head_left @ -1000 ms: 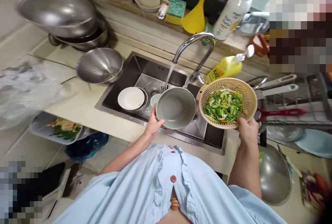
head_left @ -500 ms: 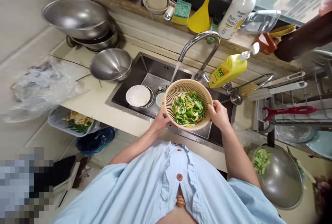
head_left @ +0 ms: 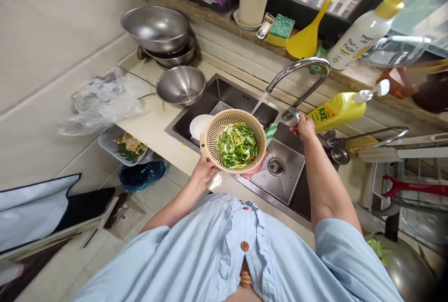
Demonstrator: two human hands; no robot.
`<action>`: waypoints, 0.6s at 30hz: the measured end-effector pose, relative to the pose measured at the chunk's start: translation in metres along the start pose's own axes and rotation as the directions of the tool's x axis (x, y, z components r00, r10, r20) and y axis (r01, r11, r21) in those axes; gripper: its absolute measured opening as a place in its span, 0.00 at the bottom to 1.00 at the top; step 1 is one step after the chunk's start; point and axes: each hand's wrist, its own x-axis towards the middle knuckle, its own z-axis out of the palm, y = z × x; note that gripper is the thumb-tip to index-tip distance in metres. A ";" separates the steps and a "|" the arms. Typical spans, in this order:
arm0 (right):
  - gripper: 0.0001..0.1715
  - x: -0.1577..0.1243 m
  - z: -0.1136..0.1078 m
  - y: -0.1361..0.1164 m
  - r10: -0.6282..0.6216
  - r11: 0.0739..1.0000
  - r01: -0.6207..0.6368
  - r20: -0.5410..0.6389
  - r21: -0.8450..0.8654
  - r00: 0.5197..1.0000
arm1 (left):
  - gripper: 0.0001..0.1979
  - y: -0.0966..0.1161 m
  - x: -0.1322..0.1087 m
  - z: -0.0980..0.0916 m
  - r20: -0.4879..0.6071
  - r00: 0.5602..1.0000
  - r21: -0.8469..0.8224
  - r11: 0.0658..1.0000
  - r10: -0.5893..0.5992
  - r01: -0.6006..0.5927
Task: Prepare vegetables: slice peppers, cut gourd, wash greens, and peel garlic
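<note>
- I had the stainless steel sink (head_left: 284, 185) directly below both hands, with the faucet (head_left: 301, 67) running just ahead of the right hand.
- A yellow dish soap bottle (head_left: 338, 111) lay tilted just beside the right hand.
- The right hand (head_left: 304, 128) was curled at the faucet lever (head_left: 294, 114). I couldn't tell whether it gripped.
- The left hand (head_left: 203, 172) gripped the rim of a woven plastic colander (head_left: 210, 139), holding it over the sink.
- Sliced greens (head_left: 236, 145) sat inside the colander, right above the left hand – a white plate (head_left: 196, 127) showed beneath its far edge.
</note>
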 end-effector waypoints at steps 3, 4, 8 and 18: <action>0.15 0.001 0.003 -0.002 0.129 0.990 -0.130 0.021 0.046 0.991 | 0.23 0.003 0.003 -0.003 -0.033 0.999 -0.035 0.999 0.036 -0.038; 0.17 0.001 0.003 0.000 0.124 0.988 -0.127 0.042 0.090 0.991 | 0.22 0.004 0.004 -0.003 -0.041 0.998 -0.050 0.998 0.041 -0.043; 0.19 -0.001 0.004 0.011 0.048 0.961 -0.071 0.091 0.269 0.995 | 0.21 0.007 0.009 -0.001 -0.048 0.997 -0.105 0.993 0.057 -0.062; 0.22 -0.016 0.000 0.035 0.016 0.946 -0.047 0.097 0.321 0.995 | 0.22 0.010 0.010 0.008 -0.043 0.996 -0.106 0.991 0.073 -0.077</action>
